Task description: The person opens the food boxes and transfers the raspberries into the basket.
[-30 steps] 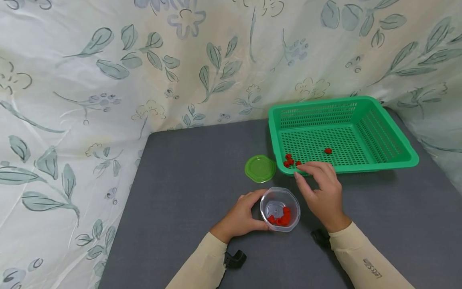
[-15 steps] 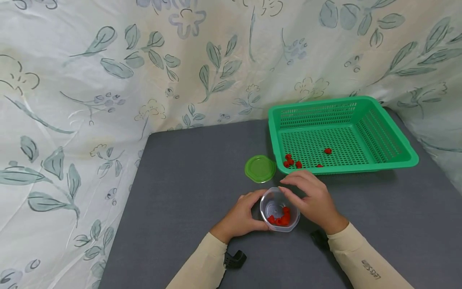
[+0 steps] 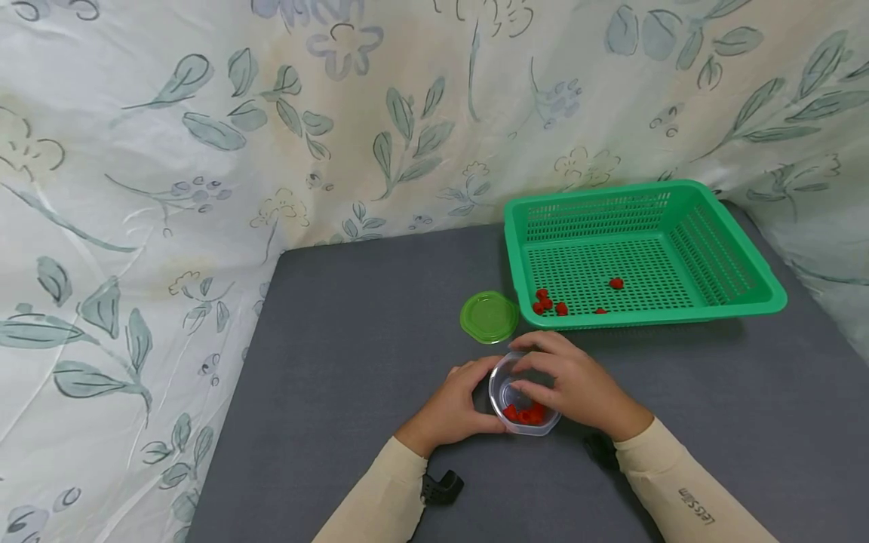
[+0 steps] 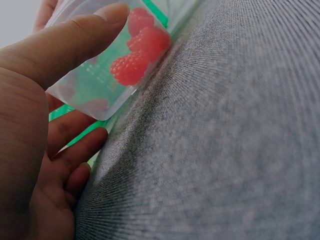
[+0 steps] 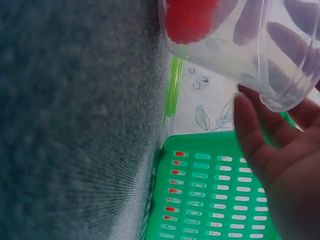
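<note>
You hold a clear glossy plastic cup (image 3: 525, 392) | you see bumpy red raspberries (image 3: 526, 413) inside it | lid (image 3: 489, 317): smooth shiny green plastic | basket (image 3: 740, 249): perforated green plastic, slight sheen | table cover (image 3: 353, 362): matt grey woven cloth, fine ribbed weave | backdrop (image 3: 204, 136): creased printed fabric | your sleeves (image 3: 679, 490): matt beige knit

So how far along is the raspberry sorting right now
Several raspberries already lie in the clear cup. In hand: the left hand steadies the cup while the right hand is over its mouth; whether it holds a berry is hidden. Left: about five berries remain in the green basket, and the green lid lies off, beside the cup.
</note>
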A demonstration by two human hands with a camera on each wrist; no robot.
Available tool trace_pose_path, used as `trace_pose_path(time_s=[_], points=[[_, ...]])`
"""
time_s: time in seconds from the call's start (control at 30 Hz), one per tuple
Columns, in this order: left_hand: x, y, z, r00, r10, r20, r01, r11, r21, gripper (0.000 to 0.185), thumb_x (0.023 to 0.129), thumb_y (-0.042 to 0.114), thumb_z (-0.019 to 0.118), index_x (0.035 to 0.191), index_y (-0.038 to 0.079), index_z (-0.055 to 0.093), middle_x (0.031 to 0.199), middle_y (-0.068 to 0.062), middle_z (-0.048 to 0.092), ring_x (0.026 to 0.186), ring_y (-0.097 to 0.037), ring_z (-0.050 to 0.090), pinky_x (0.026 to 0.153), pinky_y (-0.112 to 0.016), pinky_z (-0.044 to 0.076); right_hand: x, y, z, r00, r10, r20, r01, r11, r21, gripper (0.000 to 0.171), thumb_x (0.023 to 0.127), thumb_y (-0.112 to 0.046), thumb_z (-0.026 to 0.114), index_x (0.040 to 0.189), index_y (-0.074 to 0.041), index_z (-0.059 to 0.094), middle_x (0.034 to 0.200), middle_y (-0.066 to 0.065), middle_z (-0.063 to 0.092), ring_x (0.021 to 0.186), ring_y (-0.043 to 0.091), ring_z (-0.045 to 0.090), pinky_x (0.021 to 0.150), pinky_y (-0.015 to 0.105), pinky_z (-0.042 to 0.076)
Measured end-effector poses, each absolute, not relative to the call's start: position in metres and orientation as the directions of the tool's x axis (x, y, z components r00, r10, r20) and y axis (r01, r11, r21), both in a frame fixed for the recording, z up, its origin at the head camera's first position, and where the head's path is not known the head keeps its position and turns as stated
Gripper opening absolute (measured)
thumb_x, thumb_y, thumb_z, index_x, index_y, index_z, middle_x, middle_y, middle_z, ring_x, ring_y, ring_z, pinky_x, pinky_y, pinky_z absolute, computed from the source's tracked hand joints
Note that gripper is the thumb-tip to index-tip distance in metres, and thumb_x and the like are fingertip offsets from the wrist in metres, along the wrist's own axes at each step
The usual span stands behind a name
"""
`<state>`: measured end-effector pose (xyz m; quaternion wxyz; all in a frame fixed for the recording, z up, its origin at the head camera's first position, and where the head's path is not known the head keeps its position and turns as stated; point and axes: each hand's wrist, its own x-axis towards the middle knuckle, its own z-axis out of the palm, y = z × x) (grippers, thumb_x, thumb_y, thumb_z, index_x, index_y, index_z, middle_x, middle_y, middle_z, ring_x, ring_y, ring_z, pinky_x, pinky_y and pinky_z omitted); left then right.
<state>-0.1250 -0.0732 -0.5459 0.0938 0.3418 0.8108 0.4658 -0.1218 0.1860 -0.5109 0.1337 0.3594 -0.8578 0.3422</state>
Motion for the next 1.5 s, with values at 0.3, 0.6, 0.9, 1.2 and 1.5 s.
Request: trace_pose_path(time_s=[0.3, 0.6, 0.9, 1.2, 1.5], points=[[-0.125, -0.074, -0.545, -0.747, 0.647, 0.156, 0.469, 0.346, 0.812, 0.093, 0.082, 0.025, 0.099, 0.162, 0.02, 0.052, 0.155, 0.008, 0.058, 0.138, -0.01, 0.052, 0.115, -0.052, 0.035, -0.117, 0.183, -0.511, -0.76, -0.612, 0.219, -0.618, 0.575, -0.537, 0.02, 0.09, -0.029, 0.094, 0.1, -0.023, 0.078, 0.15, 0.011, 0.057, 0.13, 0.031, 0.057, 0.089, 0.045, 0.057], [-0.125, -0.075, -0.545, -0.741, 0.649, 0.17, 0.484, 0.342, 0.805, 0.091, 0.083, 0.028, 0.099, 0.161, 0.02, 0.053, 0.154, 0.009, 0.058, 0.138, -0.011, 0.053, 0.116, -0.051, 0.035, -0.115, 0.18, -0.509, -0.782, -0.605, 0.153, -0.575, 0.603, -0.553, 0.023, 0.084, -0.032, 0.097, 0.087, -0.026, 0.075, 0.153, 0.011, 0.054, 0.129, 0.031, 0.053, 0.084, 0.041, 0.054], [-0.125, -0.074, -0.546, -0.734, 0.656, 0.176, 0.492, 0.335, 0.803, 0.092, 0.082, 0.029, 0.1, 0.161, 0.022, 0.053, 0.154, 0.011, 0.058, 0.136, -0.011, 0.053, 0.115, -0.049, 0.035, -0.112, 0.178, -0.507, -0.785, -0.6, 0.154, -0.574, 0.611, -0.546, 0.023, 0.086, -0.028, 0.095, 0.082, -0.03, 0.072, 0.151, 0.013, 0.055, 0.127, 0.032, 0.053, 0.086, 0.042, 0.054], [-0.126, -0.074, -0.547, -0.731, 0.661, 0.17, 0.485, 0.329, 0.81, 0.092, 0.082, 0.029, 0.099, 0.161, 0.023, 0.053, 0.155, 0.012, 0.057, 0.137, -0.011, 0.053, 0.116, -0.049, 0.035, -0.113, 0.178, -0.506, -0.753, -0.634, 0.174, -0.617, 0.589, -0.523, 0.014, 0.089, -0.026, 0.094, 0.1, -0.027, 0.085, 0.151, 0.014, 0.054, 0.128, 0.035, 0.054, 0.092, 0.05, 0.054], [-0.126, -0.075, -0.549, -0.727, 0.662, 0.18, 0.501, 0.333, 0.799, 0.094, 0.081, 0.03, 0.101, 0.162, 0.024, 0.052, 0.155, 0.012, 0.057, 0.137, -0.011, 0.053, 0.114, -0.049, 0.036, -0.113, 0.176, -0.51, -0.716, -0.648, 0.26, -0.677, 0.552, -0.487, 0.017, 0.083, -0.025, 0.098, 0.091, -0.033, 0.086, 0.149, 0.016, 0.058, 0.131, 0.037, 0.054, 0.096, 0.056, 0.053]])
